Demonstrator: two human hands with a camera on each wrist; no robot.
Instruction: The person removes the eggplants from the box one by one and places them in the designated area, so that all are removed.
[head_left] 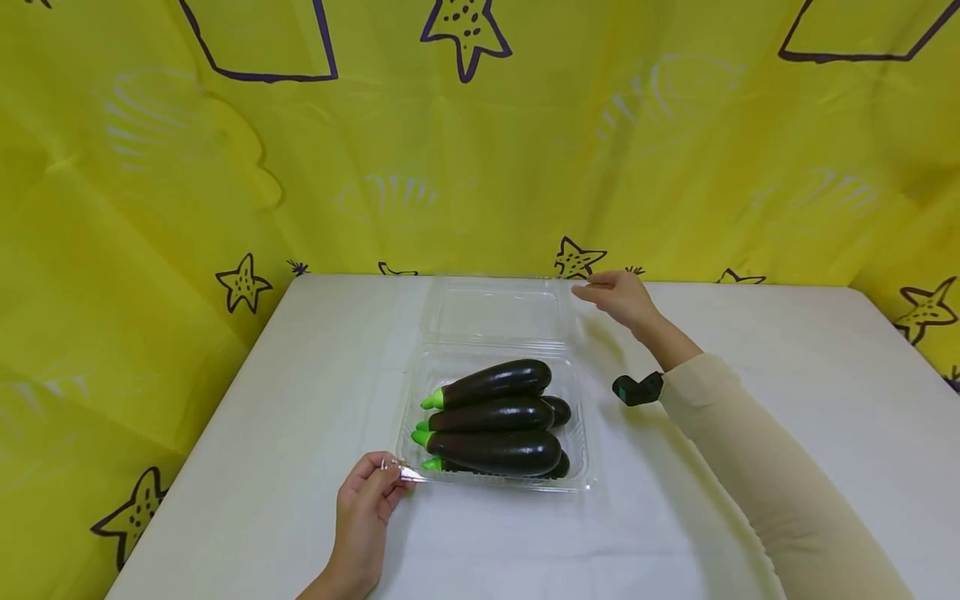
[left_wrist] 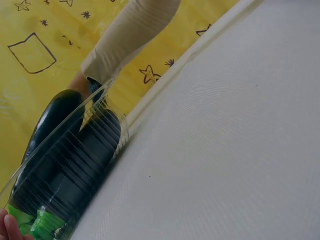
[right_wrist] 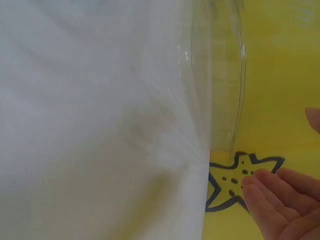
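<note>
Pinching a clear hinged plastic clamshell (head_left: 491, 343) on the white table (head_left: 285, 433) with left hand (head_left: 363, 517) at seven o'clock; hovering right hand (head_left: 626, 302), empty, near one. Probably flimsy, slick; best held by rim (head_left: 517, 487).

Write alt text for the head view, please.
Eggplants lie in an open clear container on a white table before yellow cloth. A person's left hand pinches the container's near left corner; the right hand is beside the lid.
</note>
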